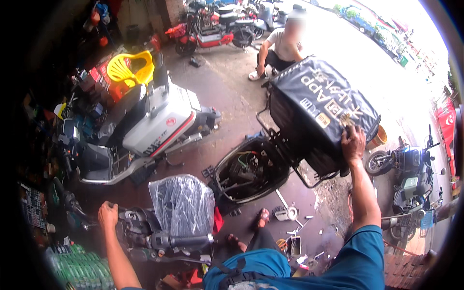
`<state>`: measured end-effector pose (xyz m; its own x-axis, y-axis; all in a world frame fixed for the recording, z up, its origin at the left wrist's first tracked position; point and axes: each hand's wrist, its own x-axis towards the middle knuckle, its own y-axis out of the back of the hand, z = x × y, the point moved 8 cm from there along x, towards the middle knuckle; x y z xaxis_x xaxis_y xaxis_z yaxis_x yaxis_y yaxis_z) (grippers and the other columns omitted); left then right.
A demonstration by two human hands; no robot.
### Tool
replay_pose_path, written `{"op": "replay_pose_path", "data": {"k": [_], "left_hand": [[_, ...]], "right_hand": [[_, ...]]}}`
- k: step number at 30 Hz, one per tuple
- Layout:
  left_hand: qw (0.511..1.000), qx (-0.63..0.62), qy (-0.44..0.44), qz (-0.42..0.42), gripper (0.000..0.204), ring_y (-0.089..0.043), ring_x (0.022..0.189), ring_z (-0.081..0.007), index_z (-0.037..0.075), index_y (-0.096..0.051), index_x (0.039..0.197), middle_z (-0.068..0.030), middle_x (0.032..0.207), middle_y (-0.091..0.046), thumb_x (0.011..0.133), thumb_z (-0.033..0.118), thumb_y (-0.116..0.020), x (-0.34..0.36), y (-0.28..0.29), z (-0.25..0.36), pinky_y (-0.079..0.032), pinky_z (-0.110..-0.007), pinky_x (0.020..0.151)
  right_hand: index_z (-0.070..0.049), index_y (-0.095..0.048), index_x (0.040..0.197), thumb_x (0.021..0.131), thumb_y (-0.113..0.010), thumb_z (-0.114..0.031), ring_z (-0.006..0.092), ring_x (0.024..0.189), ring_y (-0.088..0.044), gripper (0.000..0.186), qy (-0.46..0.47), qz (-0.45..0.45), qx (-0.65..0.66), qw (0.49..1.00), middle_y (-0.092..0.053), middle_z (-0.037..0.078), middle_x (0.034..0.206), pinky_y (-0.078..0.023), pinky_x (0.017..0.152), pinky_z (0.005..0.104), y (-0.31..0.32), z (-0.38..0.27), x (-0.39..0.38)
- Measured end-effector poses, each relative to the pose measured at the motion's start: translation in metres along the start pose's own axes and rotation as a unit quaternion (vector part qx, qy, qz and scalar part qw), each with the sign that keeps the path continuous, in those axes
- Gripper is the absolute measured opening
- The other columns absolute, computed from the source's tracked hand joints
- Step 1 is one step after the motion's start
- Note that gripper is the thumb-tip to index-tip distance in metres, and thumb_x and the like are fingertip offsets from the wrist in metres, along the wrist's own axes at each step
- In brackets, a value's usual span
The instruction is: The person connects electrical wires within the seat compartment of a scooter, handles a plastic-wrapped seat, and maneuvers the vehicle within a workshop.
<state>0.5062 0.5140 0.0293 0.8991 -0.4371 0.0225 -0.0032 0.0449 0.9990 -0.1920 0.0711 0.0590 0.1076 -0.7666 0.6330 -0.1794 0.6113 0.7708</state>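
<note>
The right hand [353,143] reaches far and to the right, resting on the near right corner of the dark delivery box [321,104], which is tipped up and back on its metal rack [290,154] above the open scooter compartment [249,170]. Its fingers lie flat and curled over the box's edge, pressed on the lid rather than pinching anything. The box's long axis runs from far left to near right, and the hand sits at its near end, so this arm is clearly the nearer one.

The left hand [108,216] is well apart, low on the left, its fingers wrapped around the left grip of the handlebar [159,239]. Just right of it stands a headlight cover wrapped in clear plastic [182,205].
</note>
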Motion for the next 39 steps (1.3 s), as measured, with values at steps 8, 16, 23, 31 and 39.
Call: {"op": "replay_pose_path", "data": {"k": [8, 16, 23, 31, 39], "left_hand": [[1.0, 0.02, 0.007, -0.014, 0.029, -0.061, 0.092, -0.0377, 0.003, -0.065, 0.091, -0.0194, 0.091, -0.066, 0.079, 0.029, -0.061, 0.006, -0.006, 0.001, -0.046, -0.044, 0.08], [0.998, 0.038, 0.022, -0.036, 0.03, -0.061, 0.092, -0.037, 0.003, -0.065, 0.091, -0.0187, 0.092, -0.066, 0.079, 0.03, -0.061, 0.008, -0.012, -0.004, -0.046, -0.044, 0.079], [0.999, 0.048, 0.016, -0.017, 0.029, -0.062, 0.088, -0.0368, 0.002, -0.065, 0.09, -0.0186, 0.089, -0.066, 0.08, 0.029, -0.06, 0.012, -0.016, -0.01, -0.046, -0.043, 0.076], [0.998, 0.059, 0.022, 0.005, 0.032, -0.062, 0.089, -0.0368, 0.002, -0.065, 0.093, -0.0192, 0.091, -0.066, 0.081, 0.031, -0.058, 0.014, -0.02, -0.02, -0.046, -0.042, 0.076], [0.998, 0.056, 0.032, -0.01, 0.033, -0.061, 0.092, -0.0372, 0.002, -0.064, 0.095, -0.0199, 0.094, -0.065, 0.081, 0.031, -0.058, 0.014, -0.02, -0.018, -0.046, -0.042, 0.079]], "right_hand": [[-0.008, -0.062, 0.099, 0.082, -0.06, -0.021, 0.0297, 0.094, -0.055, 0.021, 0.005, -0.013, -0.002, 1.0, -0.059, 0.01, 0.099, -0.043, 0.081, 0.0395, -0.007, 0.003, 0.003], [-0.004, -0.052, 0.119, 0.086, -0.058, -0.022, 0.0312, 0.108, -0.049, 0.038, 0.007, 0.057, 0.073, 0.996, -0.054, 0.015, 0.11, -0.037, 0.094, 0.0416, 0.006, 0.012, -0.005], [-0.003, -0.053, 0.12, 0.089, -0.057, -0.026, 0.0285, 0.108, -0.048, 0.038, -0.037, 0.062, 0.122, 0.99, -0.053, 0.015, 0.111, -0.037, 0.093, 0.0384, 0.009, 0.019, -0.009], [0.001, -0.052, 0.12, 0.093, -0.052, -0.023, 0.0265, 0.11, -0.049, 0.036, -0.063, 0.028, 0.165, 0.984, -0.054, 0.015, 0.116, -0.035, 0.096, 0.0378, -0.002, 0.031, -0.013], [0.001, -0.054, 0.118, 0.094, -0.052, -0.027, 0.0251, 0.11, -0.049, 0.037, -0.054, 0.028, 0.14, 0.988, -0.054, 0.015, 0.116, -0.035, 0.096, 0.0356, 0.0, 0.031, -0.01]]}}
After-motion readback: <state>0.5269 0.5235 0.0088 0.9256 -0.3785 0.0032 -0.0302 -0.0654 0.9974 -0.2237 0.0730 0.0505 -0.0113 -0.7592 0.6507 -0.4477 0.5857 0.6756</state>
